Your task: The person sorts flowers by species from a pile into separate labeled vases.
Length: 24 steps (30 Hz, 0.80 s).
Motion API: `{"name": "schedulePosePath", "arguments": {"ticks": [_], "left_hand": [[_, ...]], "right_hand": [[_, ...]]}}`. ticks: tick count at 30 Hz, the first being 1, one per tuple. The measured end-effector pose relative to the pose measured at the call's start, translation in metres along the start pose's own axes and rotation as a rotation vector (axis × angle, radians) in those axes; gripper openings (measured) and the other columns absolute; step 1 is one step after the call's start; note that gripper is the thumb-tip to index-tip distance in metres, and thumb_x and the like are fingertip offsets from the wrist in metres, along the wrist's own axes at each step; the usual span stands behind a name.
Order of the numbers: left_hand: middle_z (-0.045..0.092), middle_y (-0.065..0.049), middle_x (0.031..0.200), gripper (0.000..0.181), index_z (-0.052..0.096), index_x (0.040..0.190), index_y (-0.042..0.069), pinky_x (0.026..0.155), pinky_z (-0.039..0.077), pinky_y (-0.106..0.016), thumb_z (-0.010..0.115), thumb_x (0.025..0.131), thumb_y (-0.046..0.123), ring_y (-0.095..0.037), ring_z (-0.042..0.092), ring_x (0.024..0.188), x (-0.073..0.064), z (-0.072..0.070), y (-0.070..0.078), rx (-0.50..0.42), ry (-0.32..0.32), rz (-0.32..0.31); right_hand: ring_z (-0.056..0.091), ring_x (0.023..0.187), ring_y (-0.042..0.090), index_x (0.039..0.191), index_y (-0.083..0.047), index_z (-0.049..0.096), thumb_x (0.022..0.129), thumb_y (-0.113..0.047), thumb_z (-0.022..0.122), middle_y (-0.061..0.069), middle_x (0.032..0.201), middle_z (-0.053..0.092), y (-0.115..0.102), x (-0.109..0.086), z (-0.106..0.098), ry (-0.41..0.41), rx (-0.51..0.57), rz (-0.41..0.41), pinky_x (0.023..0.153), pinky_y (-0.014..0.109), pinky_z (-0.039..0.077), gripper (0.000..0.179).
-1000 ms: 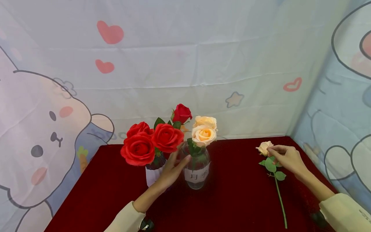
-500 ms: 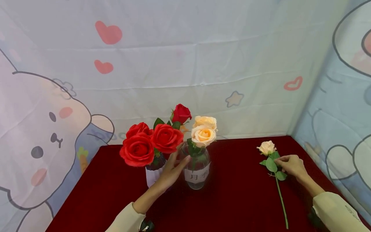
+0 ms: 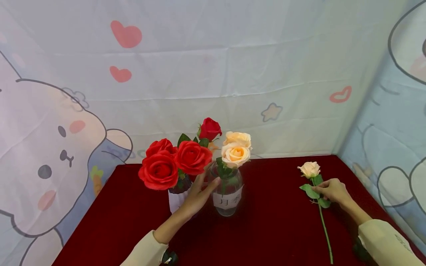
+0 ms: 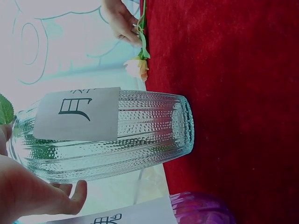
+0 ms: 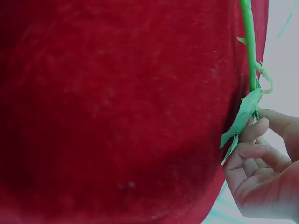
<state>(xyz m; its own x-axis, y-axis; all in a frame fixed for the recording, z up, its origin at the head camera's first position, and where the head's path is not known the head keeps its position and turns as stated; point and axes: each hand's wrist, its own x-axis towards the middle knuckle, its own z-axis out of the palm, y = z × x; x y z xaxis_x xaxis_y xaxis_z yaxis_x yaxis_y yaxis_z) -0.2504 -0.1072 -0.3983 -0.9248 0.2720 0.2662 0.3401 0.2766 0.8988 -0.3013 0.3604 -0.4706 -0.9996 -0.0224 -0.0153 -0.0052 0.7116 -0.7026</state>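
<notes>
My left hand holds a clear ribbed glass vase, thumb at its upper front and fingers round the side toward the red roses. The vase stands upright with a white paper label and two cream roses in it. At the right, my right hand pinches a single cream rose by its leafy upper stem. Its long green stem points toward the table's front. In the right wrist view a leaf partly hides the fingertips, so the exact pinch point cannot be seen.
Close left of the glass vase stands a purple vase with a white label, bearing several red roses. Dark red cloth covers the table. A printed curtain hangs behind and along the sides.
My right hand has moved from beside the rose's bloom down to its leaves and taken hold there. The leaves have shifted slightly. My left hand stays on the vase.
</notes>
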Motion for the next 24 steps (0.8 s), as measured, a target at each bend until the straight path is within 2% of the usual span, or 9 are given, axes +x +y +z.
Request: {"name": "schedulePosePath", "arguments": {"ticks": [5,9,12,15,18,19,21,24], "left_hand": [[0.022,-0.009,0.170,0.064,0.025,0.163,0.023,0.114,0.036,-0.060,0.053,0.106,0.030,-0.032,0.024,0.155,0.000,0.000,0.000,0.001,-0.002,0.000],[0.022,-0.009,0.170,0.064,0.024,0.163,0.023,0.114,0.037,-0.060,0.053,0.106,0.030,-0.032,0.023,0.155,0.000,0.001,0.000,0.001,-0.005,0.003],[0.020,-0.009,0.170,0.064,0.024,0.163,0.022,0.114,0.037,-0.060,0.053,0.106,0.030,-0.033,0.024,0.155,0.000,0.000,0.001,0.000,-0.005,0.012],[0.020,-0.009,0.171,0.065,0.024,0.163,0.022,0.114,0.037,-0.061,0.053,0.106,0.030,-0.034,0.024,0.155,0.001,0.000,0.002,-0.004,-0.005,0.011],[0.021,-0.009,0.170,0.065,0.023,0.163,0.024,0.114,0.038,-0.060,0.053,0.106,0.033,-0.033,0.024,0.155,0.001,0.000,0.002,-0.006,-0.005,-0.002],[0.021,-0.009,0.170,0.065,0.023,0.163,0.025,0.114,0.038,-0.059,0.053,0.106,0.033,-0.033,0.024,0.155,0.001,0.000,0.002,-0.007,-0.007,-0.005],[0.021,-0.008,0.170,0.065,0.023,0.163,0.025,0.114,0.038,-0.059,0.053,0.106,0.033,-0.032,0.024,0.155,0.001,0.000,0.001,-0.008,-0.007,-0.006],[0.021,-0.009,0.170,0.065,0.023,0.163,0.024,0.113,0.038,-0.059,0.053,0.106,0.032,-0.033,0.024,0.155,0.001,0.000,0.001,-0.008,-0.007,-0.001]], "right_hand": [[0.050,0.050,0.007,0.111,0.014,0.071,0.098,-0.024,0.067,-0.004,0.055,0.059,-0.008,-0.002,-0.009,-0.037,0.035,0.036,0.049,0.025,0.042,0.040],[0.045,0.052,0.004,0.119,0.015,0.067,0.100,-0.024,0.064,-0.004,0.062,0.060,-0.018,-0.005,-0.020,-0.087,0.138,0.066,0.051,0.024,0.042,0.043],[0.047,0.057,0.003,0.124,0.013,0.066,0.102,-0.027,0.063,-0.006,0.067,0.061,-0.026,-0.006,-0.028,-0.101,0.214,0.074,0.055,0.024,0.044,0.046],[0.053,0.064,0.002,0.119,-0.003,0.073,0.102,-0.031,0.063,-0.012,0.072,0.062,-0.035,-0.006,-0.037,-0.098,0.303,0.079,0.062,0.023,0.050,0.034],[0.060,0.070,-0.001,0.102,-0.026,0.075,0.102,-0.032,0.063,-0.018,0.078,0.065,-0.043,-0.007,-0.044,-0.100,0.438,0.082,0.067,0.021,0.055,0.013],[0.061,0.072,-0.001,0.097,-0.032,0.074,0.102,-0.031,0.063,-0.020,0.081,0.066,-0.046,-0.007,-0.045,-0.104,0.488,0.084,0.069,0.020,0.056,0.012],[0.064,0.074,-0.002,0.090,-0.035,0.072,0.102,-0.028,0.063,-0.022,0.085,0.069,-0.051,-0.009,-0.048,-0.112,0.604,0.089,0.070,0.019,0.056,0.016],[0.066,0.074,0.000,0.092,-0.033,0.071,0.103,-0.022,0.063,-0.019,0.090,0.072,-0.059,-0.013,-0.051,-0.114,0.773,0.084,0.069,0.018,0.056,0.017]]}}
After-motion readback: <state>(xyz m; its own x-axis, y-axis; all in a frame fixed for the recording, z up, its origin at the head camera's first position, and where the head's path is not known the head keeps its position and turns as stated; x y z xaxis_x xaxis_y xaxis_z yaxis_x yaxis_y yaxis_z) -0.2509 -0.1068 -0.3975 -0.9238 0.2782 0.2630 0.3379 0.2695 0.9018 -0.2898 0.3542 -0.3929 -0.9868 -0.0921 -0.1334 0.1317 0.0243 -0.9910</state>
